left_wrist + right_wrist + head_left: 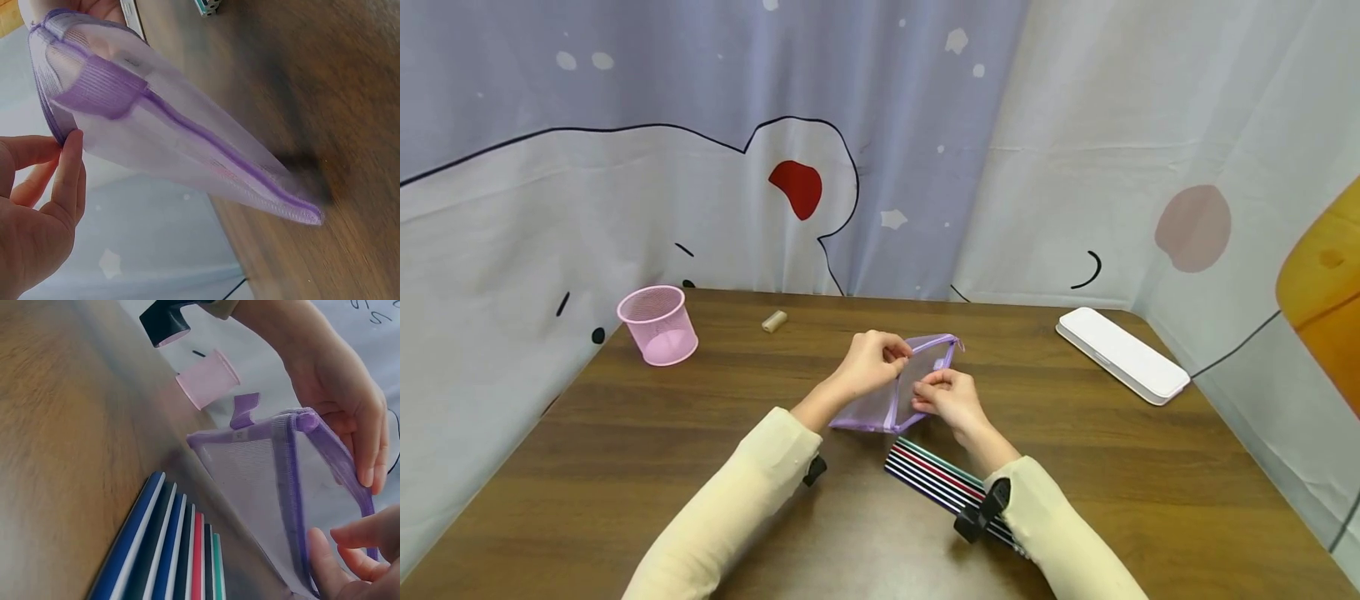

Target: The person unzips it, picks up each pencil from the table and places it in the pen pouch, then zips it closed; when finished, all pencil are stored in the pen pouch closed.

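Note:
Between both hands is a purple mesh zipper pouch (867, 408), its mouth spread apart. My left hand (871, 364) pinches one zipper edge between thumb and fingers, as the left wrist view also shows. On the opposite edge, my right hand (953, 402) has its thumb and fingers around the rim. A purple fabric tab (103, 87) sticks out at the pouch's side. The mesh is see-through, and no contents show in it. Just below the right forearm lies a row of several thin notebooks (181, 550) with blue, dark, red and green covers, partly hidden by that wrist.
At the left back of the wooden table (700, 475) stands a pink mesh pen cup (658, 329). A small beige block (774, 321) lies near the back edge. A long white case (1122, 354) lies at the right back. A printed curtain (925, 150) hangs behind.

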Demonstrator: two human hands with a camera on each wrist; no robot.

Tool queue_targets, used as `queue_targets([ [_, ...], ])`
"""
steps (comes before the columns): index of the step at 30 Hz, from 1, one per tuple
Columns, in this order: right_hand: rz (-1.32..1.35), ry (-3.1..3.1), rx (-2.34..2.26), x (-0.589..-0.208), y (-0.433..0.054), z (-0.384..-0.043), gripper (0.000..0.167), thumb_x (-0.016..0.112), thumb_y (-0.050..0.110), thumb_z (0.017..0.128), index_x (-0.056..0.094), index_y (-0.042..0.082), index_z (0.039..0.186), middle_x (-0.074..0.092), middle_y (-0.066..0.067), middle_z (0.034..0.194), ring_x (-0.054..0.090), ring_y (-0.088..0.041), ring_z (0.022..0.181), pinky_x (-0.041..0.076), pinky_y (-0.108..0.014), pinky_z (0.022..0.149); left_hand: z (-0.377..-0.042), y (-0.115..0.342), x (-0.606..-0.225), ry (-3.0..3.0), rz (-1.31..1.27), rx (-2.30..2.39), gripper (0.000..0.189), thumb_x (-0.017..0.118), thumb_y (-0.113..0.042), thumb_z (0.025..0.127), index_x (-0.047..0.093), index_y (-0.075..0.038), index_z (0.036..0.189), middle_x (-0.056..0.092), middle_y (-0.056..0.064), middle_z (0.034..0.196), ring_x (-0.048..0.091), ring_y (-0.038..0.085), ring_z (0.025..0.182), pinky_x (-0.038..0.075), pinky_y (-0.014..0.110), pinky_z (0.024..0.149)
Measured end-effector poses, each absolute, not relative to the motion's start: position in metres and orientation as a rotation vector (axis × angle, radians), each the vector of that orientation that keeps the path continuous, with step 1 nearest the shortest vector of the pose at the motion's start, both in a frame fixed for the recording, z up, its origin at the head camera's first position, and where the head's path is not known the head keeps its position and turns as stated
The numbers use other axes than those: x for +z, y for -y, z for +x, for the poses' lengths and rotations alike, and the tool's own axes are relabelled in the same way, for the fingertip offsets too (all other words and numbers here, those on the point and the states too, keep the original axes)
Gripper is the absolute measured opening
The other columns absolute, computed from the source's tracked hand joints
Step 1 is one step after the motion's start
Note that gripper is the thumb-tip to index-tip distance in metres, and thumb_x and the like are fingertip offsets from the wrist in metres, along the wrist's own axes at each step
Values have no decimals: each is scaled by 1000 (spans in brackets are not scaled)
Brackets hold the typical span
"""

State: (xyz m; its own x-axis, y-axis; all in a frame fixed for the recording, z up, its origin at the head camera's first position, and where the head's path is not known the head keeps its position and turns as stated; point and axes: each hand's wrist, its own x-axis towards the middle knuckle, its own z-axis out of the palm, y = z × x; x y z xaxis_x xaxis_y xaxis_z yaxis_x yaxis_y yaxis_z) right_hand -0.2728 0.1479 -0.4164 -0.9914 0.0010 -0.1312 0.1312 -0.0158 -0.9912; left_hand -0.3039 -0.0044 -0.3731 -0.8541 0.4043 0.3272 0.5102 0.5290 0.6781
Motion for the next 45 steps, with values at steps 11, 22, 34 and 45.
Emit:
queue_targets([
  [11,-207,-2487,-1670,-417,-183,-251,15,59,4,80,57,-9,87,64,-17,71,60,-14,56,53,-30,52,-307,11,-376,2636,-759,-1244,12,59,-5,76,68,-8,84,66,4,72,58,8,61,46,16,54],
  [22,-898,-2810,-676,-408,-215,-213,7,65,8,73,68,7,80,61,7,62,48,4,57,41,-15,53,-311,17,-377,2639,-740,-1226,13,58,-5,75,68,-7,83,66,4,71,58,8,60,47,16,55],
  [34,-824,-2981,-477,-415,-218,-197,11,61,4,71,68,7,79,55,5,66,42,0,55,35,-15,46,-312,18,-380,2637,-757,-1216,12,59,-5,75,68,-5,83,66,5,71,58,7,60,47,15,55],
  [45,-781,-3172,-301,-425,-216,-197,10,61,8,63,56,15,68,47,9,64,39,-5,50,29,-19,41,-312,20,-380,2647,-736,-1227,12,59,-6,75,68,-7,82,66,5,71,58,8,60,46,15,55],
])
